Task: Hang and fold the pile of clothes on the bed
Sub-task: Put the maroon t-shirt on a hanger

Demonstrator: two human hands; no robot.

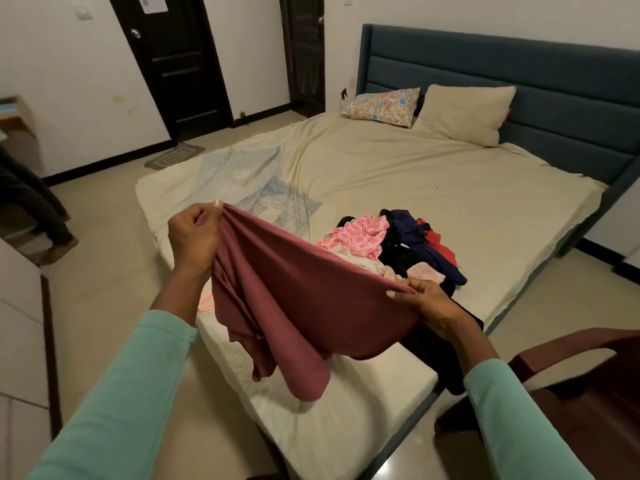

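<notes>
A dusty-pink garment (294, 306) hangs spread between both hands above the near corner of the bed (398, 168). My left hand (194, 237) pinches its upper left edge. My right hand (429, 306) pinches the edge on the right. The cloth sags in the middle, and its lower folds droop to the mattress. Behind it on the cream sheet lies the pile of clothes (398, 244): a pink patterned piece, black, navy and red items. A black garment (440, 355) trails off the bed edge under my right wrist.
Two pillows (464, 112) lean on the blue headboard (519, 67). A dark brown chair (571, 393) stands at the lower right, close to the bed corner. Two dark doors (173, 64) are on the far wall. White furniture (20, 323) lines the left edge.
</notes>
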